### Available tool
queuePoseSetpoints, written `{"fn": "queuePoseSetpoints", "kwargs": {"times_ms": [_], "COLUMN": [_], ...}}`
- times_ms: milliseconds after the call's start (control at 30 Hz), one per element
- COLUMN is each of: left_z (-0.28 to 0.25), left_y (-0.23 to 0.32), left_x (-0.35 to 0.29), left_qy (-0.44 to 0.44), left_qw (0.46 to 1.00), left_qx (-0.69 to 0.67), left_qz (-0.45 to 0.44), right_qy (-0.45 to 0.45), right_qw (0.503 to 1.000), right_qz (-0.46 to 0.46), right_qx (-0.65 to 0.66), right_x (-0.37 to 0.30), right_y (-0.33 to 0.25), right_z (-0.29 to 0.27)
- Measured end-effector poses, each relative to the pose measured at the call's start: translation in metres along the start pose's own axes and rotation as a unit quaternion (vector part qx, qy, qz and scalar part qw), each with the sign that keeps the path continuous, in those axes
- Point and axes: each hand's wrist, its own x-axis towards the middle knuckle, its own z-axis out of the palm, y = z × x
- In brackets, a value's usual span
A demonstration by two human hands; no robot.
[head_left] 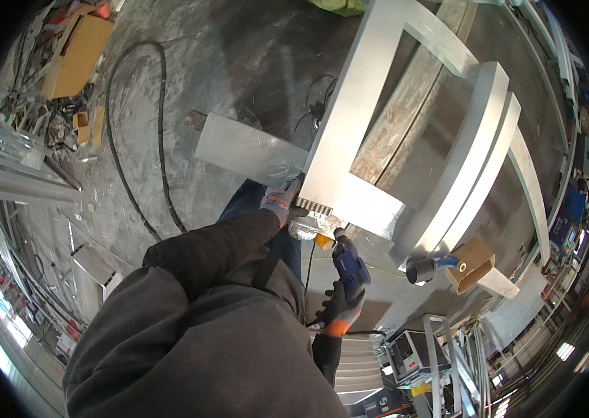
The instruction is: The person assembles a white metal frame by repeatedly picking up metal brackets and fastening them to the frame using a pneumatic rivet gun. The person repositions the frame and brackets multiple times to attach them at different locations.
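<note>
My right hand [342,310], in a dark glove with an orange cuff, is closed around a blue power drill [352,270]. The drill's nose points up toward the end of a long pale metal beam [347,104]. My left hand [279,203], in a grey and orange glove, is closed at the beam's near end, beside a slotted metal strip [314,207]. What its fingers grip is partly hidden. Just below the strip is a round, shiny metal piece [301,230], with a small yellow item [324,241] beside it. A flat metal panel [249,146] extends left from the beam.
Curved pale metal sections [458,167] rest at the right, near wooden planks [399,125]. A blue tool with a dark round end [421,269] lies by an open cardboard box [472,266]. A black hose [162,118] loops over the floor; scrap and a large carton [78,56] are upper left.
</note>
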Motion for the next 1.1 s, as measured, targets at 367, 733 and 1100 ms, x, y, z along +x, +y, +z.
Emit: {"fn": "queuePoseSetpoints", "kwargs": {"times_ms": [367, 733, 1100], "left_z": [-0.039, -0.021, -0.071], "left_y": [0.020, 0.007, 0.076], "left_x": [-0.005, 0.001, -0.056], "left_qy": [-0.087, -0.061, 0.051], "left_qw": [0.995, 0.996, 0.882], "left_qx": [-0.025, -0.056, -0.345], "left_qz": [-0.037, -0.017, 0.318], "right_qy": [-0.041, -0.026, -0.102], "right_qw": [0.996, 0.978, 0.945], "right_qz": [-0.066, -0.090, -0.234], "right_qx": [-0.053, -0.184, -0.205], "right_x": [-0.064, -0.053, -0.004], "right_y": [-0.038, -0.028, 0.012], "right_z": [0.021, 0.025, 0.026]}}
